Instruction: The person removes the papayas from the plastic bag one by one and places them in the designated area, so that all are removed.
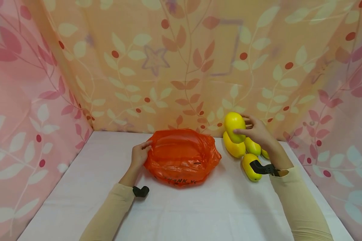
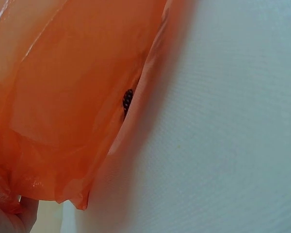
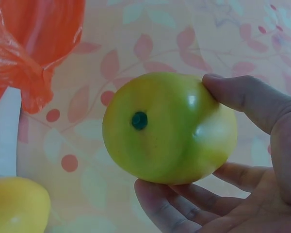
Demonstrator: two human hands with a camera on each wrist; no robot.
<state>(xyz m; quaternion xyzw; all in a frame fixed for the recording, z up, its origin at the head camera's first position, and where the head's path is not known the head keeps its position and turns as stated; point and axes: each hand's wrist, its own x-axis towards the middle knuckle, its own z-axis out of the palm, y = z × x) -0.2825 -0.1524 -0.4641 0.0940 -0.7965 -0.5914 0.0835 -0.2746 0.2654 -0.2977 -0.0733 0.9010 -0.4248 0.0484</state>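
My left hand (image 1: pixel 139 156) pinches the left edge of an orange plastic bag (image 1: pixel 179 147), whose mouth spreads wide over the white table. Dark lettering runs along the bag's lower side. In the left wrist view the bag (image 2: pixel 82 102) fills much of the picture, and part of the hand (image 2: pixel 28 213) shows at its lower corner. To the right of the bag, my right hand (image 1: pixel 257 131) holds a yellow mango (image 1: pixel 234 121) in the air, thumb on one side and fingers on the other. Greenish patches and a dark green stem end mark this mango (image 3: pixel 155 128) in the right wrist view.
Below the raised mango lie several more: a yellow mango (image 1: pixel 234 147) at the back, a greener mango (image 1: pixel 253 146) beside it, and another mango (image 1: pixel 249 167) nearer, partly behind the right wrist strap (image 1: pixel 263 168). Patterned cloth walls (image 1: pixel 184 67) enclose the white table (image 1: pixel 184 214) behind and at both sides.
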